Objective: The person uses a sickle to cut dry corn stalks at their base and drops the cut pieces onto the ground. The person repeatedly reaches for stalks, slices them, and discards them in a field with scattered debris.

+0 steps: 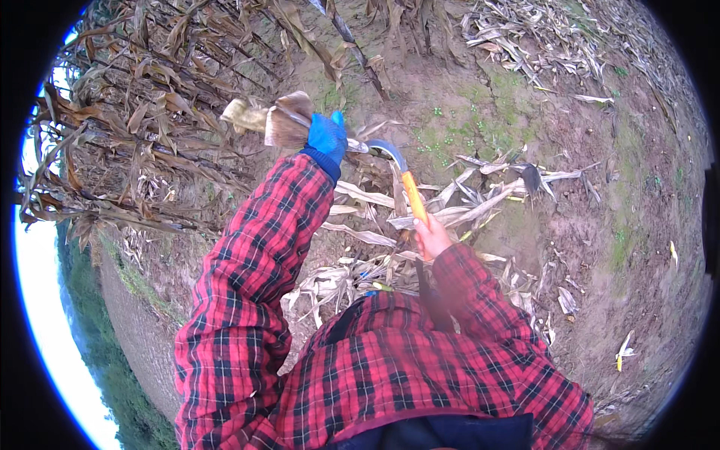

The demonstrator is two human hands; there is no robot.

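Observation:
My left hand [327,138], in a blue glove, is closed around a dry corn stalk [358,146]. Pale brown husk-like leaves [289,120] stick out on the left side of that fist, slightly blurred. Bare-skinned, my right hand [432,236] grips the orange handle of a sickle [415,196]. Its curved grey blade [388,150] arcs up and left, with the tip end close to the stalk just right of the glove. Whether blade and stalk touch, I cannot tell.
Standing dry corn stalks [161,90] crowd the upper left. Cut stalks and leaves [480,199] lie on the brown soil right of the sickle, and more dry husks [337,281] lie before my body. Another leaf pile [532,37] is at the top right.

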